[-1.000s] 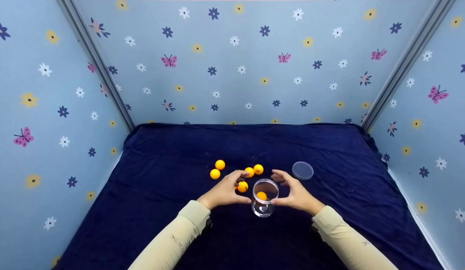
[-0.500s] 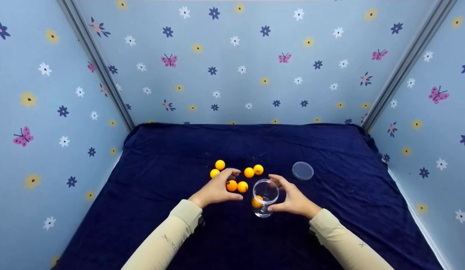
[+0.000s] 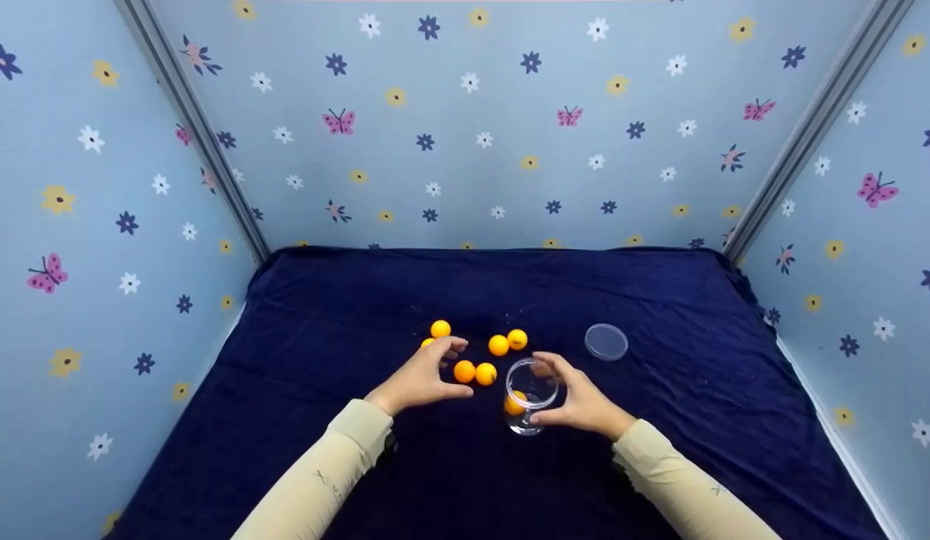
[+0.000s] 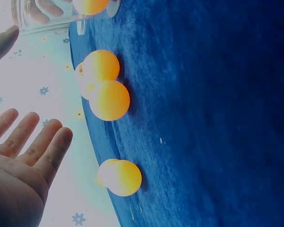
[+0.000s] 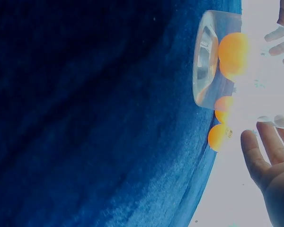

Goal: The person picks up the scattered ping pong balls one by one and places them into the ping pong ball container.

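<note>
Balls (image 3: 475, 373) close beside jar (image 3: 531, 397)

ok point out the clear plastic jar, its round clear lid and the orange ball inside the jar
clear plastic jar (image 3: 536, 375), head view, on the far rim
round clear plastic lid (image 3: 606, 341), head view, centre of the disc
orange ball inside the jar (image 3: 514, 403), head view, middle of the ball

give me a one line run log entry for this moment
left hand: open, over loose balls | right hand: holds jar | jar: upright, one ball inside | lid: off, on cloth
</note>
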Demonstrator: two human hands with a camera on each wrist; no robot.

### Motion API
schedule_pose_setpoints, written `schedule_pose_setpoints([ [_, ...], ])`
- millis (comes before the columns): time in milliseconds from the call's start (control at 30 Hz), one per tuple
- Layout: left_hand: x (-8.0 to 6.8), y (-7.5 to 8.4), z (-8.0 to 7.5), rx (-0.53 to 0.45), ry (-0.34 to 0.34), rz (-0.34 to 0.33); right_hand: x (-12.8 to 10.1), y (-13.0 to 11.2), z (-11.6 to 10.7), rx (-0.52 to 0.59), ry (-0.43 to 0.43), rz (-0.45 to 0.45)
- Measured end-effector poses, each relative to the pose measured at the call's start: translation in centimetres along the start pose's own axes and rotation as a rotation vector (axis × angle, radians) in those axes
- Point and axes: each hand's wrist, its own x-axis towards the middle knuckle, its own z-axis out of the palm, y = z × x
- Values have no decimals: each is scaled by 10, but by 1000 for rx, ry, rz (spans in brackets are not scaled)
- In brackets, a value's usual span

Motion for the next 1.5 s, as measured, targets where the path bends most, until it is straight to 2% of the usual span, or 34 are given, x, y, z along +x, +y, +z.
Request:
schedule_pose_setpoints([
  [467, -3, -9, -14, 40, -11, -32, 1, 0, 6, 64, 25, 25],
  [733, -3, -16, -17, 125, 52, -38, 1, 2, 6, 94, 27, 28],
  [1033, -3, -29, -22, 218, 91, -127, 1, 3, 6, 100, 27, 23],
  [1267, -2, -40, -25, 214, 123, -193, 1, 5, 8, 98, 23, 30],
  [1500, 4, -51, -26, 201, 137, -220, 2, 7, 8, 87, 20, 38],
])
